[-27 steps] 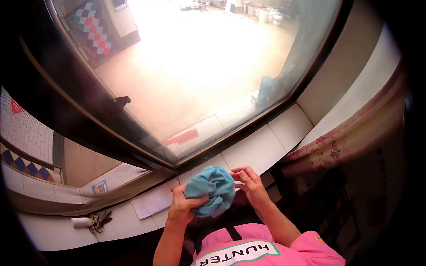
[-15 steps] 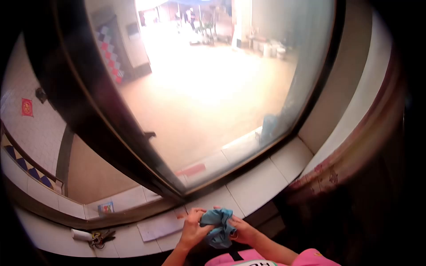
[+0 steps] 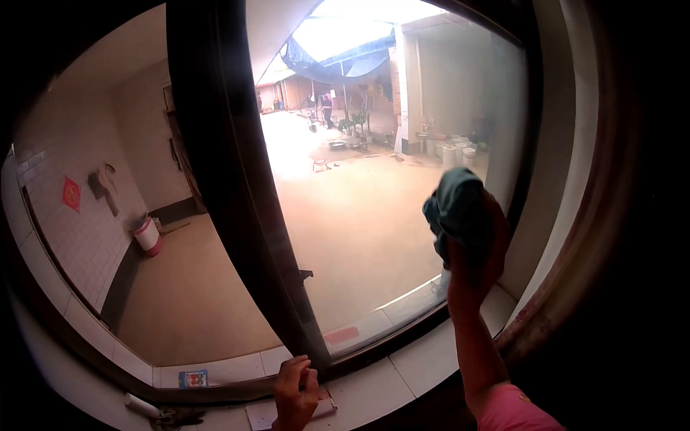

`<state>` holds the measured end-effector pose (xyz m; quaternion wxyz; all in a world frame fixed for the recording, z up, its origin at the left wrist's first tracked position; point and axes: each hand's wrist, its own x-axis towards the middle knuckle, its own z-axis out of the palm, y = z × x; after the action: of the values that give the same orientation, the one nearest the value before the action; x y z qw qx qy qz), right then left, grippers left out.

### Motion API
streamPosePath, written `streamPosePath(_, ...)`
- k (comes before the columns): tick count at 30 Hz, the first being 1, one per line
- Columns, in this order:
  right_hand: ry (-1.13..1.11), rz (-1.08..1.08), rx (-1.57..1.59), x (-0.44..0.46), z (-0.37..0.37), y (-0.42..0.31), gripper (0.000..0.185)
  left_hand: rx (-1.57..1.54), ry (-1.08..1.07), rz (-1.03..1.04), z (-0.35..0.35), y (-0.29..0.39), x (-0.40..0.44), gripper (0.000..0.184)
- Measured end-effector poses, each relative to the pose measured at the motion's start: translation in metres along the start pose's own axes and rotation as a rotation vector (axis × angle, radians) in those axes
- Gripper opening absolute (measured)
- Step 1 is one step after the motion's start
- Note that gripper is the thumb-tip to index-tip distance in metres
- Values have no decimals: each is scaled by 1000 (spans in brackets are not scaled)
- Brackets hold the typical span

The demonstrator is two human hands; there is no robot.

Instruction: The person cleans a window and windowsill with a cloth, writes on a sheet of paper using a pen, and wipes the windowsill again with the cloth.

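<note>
Window glass (image 3: pixel 359 237): upright above the tiled sill (image 3: pixel 374 388).
Blue-green cloth (image 3: pixel 460 194): up before the glass, contact unclear; bunched, likely so 1 hand can manage it.
Right hand (image 3: pixel 492 237): raised, closed around that bundle.
Left hand (image 3: pixel 296 395): loosely open near the sill, perhaps for balance.

Daylight through hazy windowpane (image 3: pixel 366 230) | sky (image 3: pixel 345 32) blown out | interior dim | fisheye bowing

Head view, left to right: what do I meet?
Red wall decoration → red-and-white bin → small colorful packet → left hand → teal cloth held in right hand.
</note>
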<state>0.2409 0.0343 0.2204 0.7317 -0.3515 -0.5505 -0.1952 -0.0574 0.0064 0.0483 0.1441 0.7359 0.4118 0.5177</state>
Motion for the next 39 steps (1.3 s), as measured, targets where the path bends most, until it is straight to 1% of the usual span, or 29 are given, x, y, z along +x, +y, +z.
streamPosePath(1,7,-129,-4,24,20,-5,64,63,56,134,-5,13,21,20)
streamPosePath(2,13,-294,0,47,44,-5,63,75,49,188,-13,28,40,19)
streamPosePath(3,4,-418,-6,65,66,-12,62,118,74,276,-17,33,57,23)
streamPosePath(4,12,-494,-42,78,94,-14,65,161,97,363,-20,38,74,27)
streamPosePath(6,-19,-625,-109,103,146,-22,64,241,163,520,-27,62,112,17)
streamPosePath(7,-24,-676,-144,114,174,-19,64,274,199,574,-29,70,128,17)
streamPosePath(8,2,-723,-267,121,189,-22,63,310,229,628,-32,78,143,16)
streamPosePath(10,82,-801,-227,138,202,-32,60,327,266,673,-37,90,166,18)
streamPosePath(13,93,-850,-188,170,205,-48,48,388,346,740,-48,98,196,20)
streamPosePath(16,74,-902,-202,210,215,-53,51,474,460,822,-54,97,228,20)
streamPosePath(18,168,-945,-181,242,224,-65,43,499,529,862,-60,102,248,20)
streamPosePath(19,93,-854,-139,252,217,-71,50,506,558,877,-63,106,257,20)
streamPosePath(22,120,-797,-101,240,224,-79,50,486,633,888,-68,114,279,20)
streamPosePath(23,182,-781,-201,228,223,-79,45,424,620,867,-67,116,282,20)
streamPosePath(24,178,-764,-37,223,239,-65,38,398,627,846,-67,116,284,20)
streamPosePath(26,181,-795,-177,195,221,-68,39,413,691,860,-62,115,289,26)
streamPosePath(29,99,-983,-129,196,210,-40,40,534,806,866,-46,115,298,36)
streamPosePath(30,108,-1046,-122,202,206,-32,39,602,799,894,-44,106,305,45)
streamPosePath(32,118,-1175,-110,217,201,-17,37,716,783,825,-42,105,305,47)
streamPosePath(33,148,-1173,-95,220,201,-11,35,699,774,835,-43,103,307,49)
streamPosePath(34,173,-1175,-173,224,193,-5,36,730,775,826,-43,102,308,49)
streamPosePath(36,222,-1179,-329,235,171,9,37,784,769,881,-46,105,308,49)
streamPosePath(37,217,-1138,-271,240,160,21,39,828,782,878,-47,104,308,49)
streamPosePath(38,205,-1128,-323,248,146,35,40,873,798,870,-48,102,308,50)
streamPosePath(39,161,-1107,-296,260,127,51,40,929,822,923,-54,96,315,50)
